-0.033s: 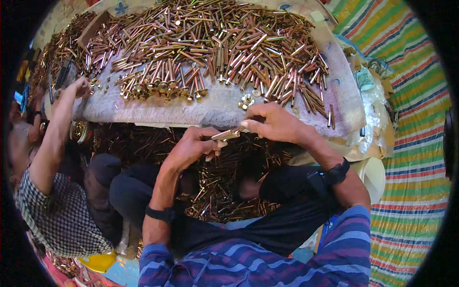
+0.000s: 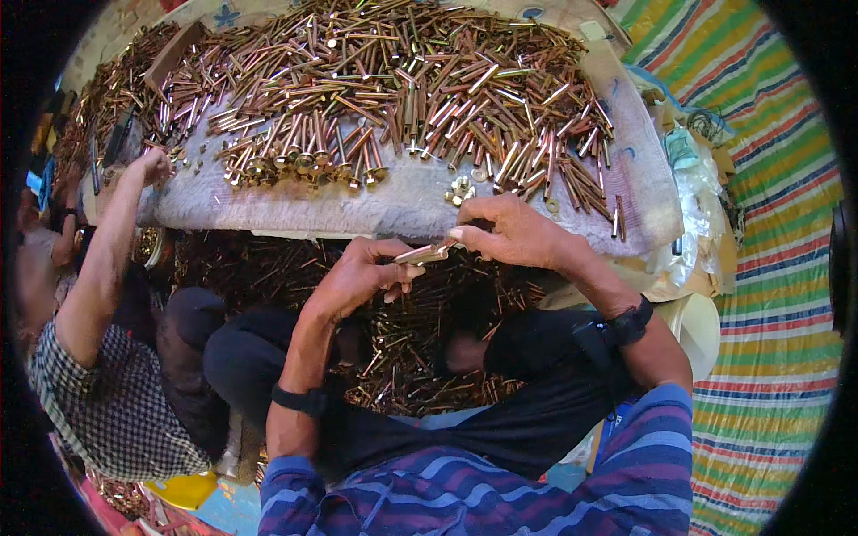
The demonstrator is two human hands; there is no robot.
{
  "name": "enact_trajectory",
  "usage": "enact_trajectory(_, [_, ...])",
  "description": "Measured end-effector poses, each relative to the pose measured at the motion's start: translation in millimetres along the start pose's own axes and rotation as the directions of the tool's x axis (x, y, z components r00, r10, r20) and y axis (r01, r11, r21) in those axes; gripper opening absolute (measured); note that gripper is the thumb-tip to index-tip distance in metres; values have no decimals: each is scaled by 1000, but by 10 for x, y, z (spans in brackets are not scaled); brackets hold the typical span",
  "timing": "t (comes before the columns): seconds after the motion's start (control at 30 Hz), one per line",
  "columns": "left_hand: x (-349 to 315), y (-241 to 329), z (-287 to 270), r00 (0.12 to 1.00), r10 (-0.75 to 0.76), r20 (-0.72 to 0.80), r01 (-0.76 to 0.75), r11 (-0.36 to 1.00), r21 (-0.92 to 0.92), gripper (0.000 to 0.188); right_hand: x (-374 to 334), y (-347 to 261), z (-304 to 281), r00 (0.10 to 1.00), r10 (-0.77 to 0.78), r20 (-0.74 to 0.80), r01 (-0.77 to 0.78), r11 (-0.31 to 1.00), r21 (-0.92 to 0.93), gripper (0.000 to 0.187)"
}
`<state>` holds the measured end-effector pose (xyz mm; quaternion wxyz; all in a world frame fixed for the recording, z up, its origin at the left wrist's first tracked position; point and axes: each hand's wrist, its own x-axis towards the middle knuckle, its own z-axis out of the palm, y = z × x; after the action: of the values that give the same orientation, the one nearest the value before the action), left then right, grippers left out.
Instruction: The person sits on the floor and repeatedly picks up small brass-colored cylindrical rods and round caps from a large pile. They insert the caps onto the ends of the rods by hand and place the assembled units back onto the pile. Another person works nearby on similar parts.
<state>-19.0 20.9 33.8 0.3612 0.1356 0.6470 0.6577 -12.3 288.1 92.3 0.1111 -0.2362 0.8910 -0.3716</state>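
Note:
My left hand (image 2: 362, 275) is closed around a small bunch of slim metal tubes (image 2: 424, 255), held in front of the table's near edge. Thumb and fingertips of my right hand (image 2: 511, 230) pinch together at the right end of these tubes. Whatever small part sits between those fingertips is mostly hidden. Just beyond my right hand lies a little heap of shiny nuts (image 2: 460, 190) on the cloth-covered table (image 2: 375, 213). Farther back spreads a large pile of brassy tubes and rods (image 2: 357, 76). Several bolts with washers (image 2: 308, 161) stand in a cluster at its near side.
On the left a co-worker's hand (image 2: 154, 166) reaches onto the table, the arm coming from a checked sleeve (image 2: 116, 402). More metal rods (image 2: 393, 348) lie below, between my legs. Plastic bags (image 2: 702, 205) and a striped sheet (image 2: 769, 313) are at the right.

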Motion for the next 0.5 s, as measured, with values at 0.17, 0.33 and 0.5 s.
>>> enact_trajectory(0.17, [17, -27, -4, 999, -21, 46, 19, 999, 37, 13, -15, 4, 2, 965, 209, 158, -232, 962, 143, 48])
enact_trajectory(0.33, [19, -26, 0, 999, -41, 30, 41, 999, 17, 14, -18, -18, -15, 968, 199, 150, -223, 962, 161, 55])
enact_trajectory(0.5, [23, -20, 24, 998, -51, 40, 50, 998, 28, 14, -34, 3, -53, 896, 347, 277, -404, 896, 183, 56])
